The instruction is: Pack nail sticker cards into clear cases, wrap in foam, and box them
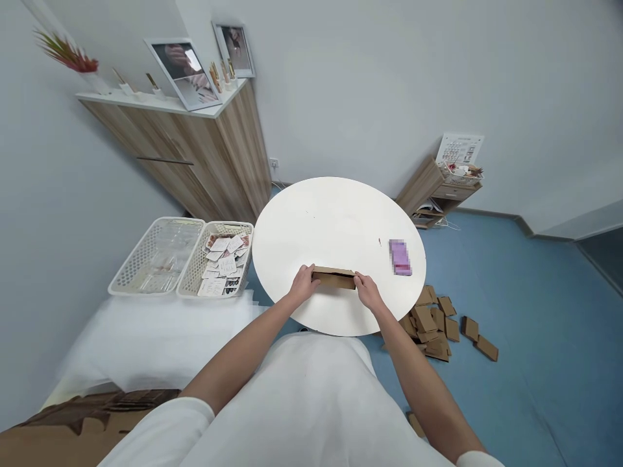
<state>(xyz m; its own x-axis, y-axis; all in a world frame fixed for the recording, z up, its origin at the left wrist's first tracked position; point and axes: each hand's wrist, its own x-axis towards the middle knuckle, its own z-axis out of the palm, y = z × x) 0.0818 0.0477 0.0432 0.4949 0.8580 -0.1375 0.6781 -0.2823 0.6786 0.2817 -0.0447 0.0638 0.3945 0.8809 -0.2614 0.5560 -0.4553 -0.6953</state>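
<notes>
A small brown cardboard box (pixel 333 278) is gripped at both ends near the front edge of the round white table (pixel 335 220). The left hand (pixel 302 285) is closed around the left end and the right hand (pixel 367 292) around the right end, so the box lies directly between the fingertips of both hands. The fingers (pixel 359 280) are curled onto the cardboard and are not released. It cannot be told whether the underside of the box rests on the tabletop or is lifted just clear of it. The following risks are judged from this grip. If the ends are pressed inward too hard, the thin walls may be buckled or a flap creased. If the pressure is uneven, the box may be twisted out of square. As the box is held close to the table edge, it may be dropped off toward the body if one hand slips. Beyond the right fingertips and slightly to their right, a purple item (pixel 400 257) lies flat on the table, apart from the box, and could be knocked by a wide sweep of that hand. Below and to the right of the right hand, a heap of brown boxes (pixel 433 324) is scattered on the blue floor. Well to the left of the left fingers, two white baskets are set side by side. The nearer basket (pixel 214 295) is filled with printed cards (pixel 221 263). The farther basket (pixel 141 290) holds what appears to be clear packaging. Nothing is placed between the fingers and the box.
</notes>
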